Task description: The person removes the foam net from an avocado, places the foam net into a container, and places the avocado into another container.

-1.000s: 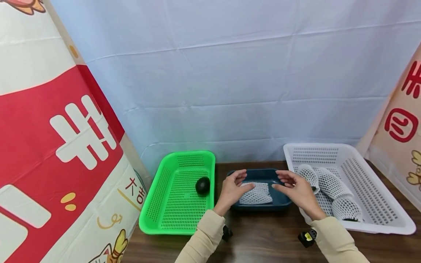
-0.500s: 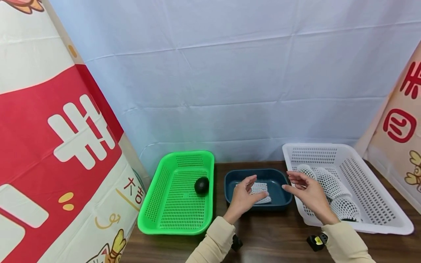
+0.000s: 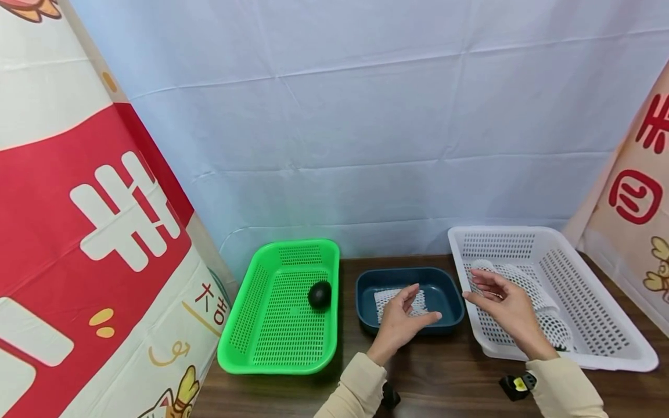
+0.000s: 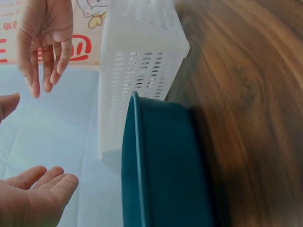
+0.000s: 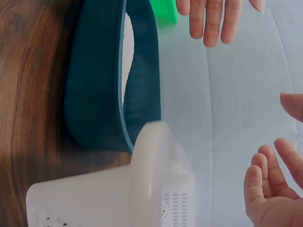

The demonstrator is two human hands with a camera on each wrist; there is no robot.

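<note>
A flat white foam-mesh net (image 3: 384, 298) is seen lying on the bottom of a dark teal-blue rounded rectangular tray (image 3: 443, 298) with smooth walls. The net is partly hidden in the head view by the left hand (image 3: 399, 326), which is held above the near side of the tray, thumb parted from loosely bent fingers and pointed to the right. The right hand (image 3: 511, 310) is held over the left edge of a white perforated plastic basket (image 3: 593, 302), well to the right of the net; its thumb and fingers are likewise parted, with a gap left between them. The two hands are kept apart from each other, and nothing is gripped by either.

In the white basket, rounded objects wrapped in white mesh (image 3: 556, 330) are gathered at the left, partly covered by the right hand. To the left of the tray, a bright green perforated plastic basket (image 3: 277, 368) is placed, in which a smooth, dark, rounded object (image 3: 320, 295) is rested near the right wall. All three containers are set on a dark brown table (image 3: 434, 371) marked by streaked wood grain. Behind them, a pale bluish cloth (image 3: 334, 145) is hung, creased by fold lines.
</note>
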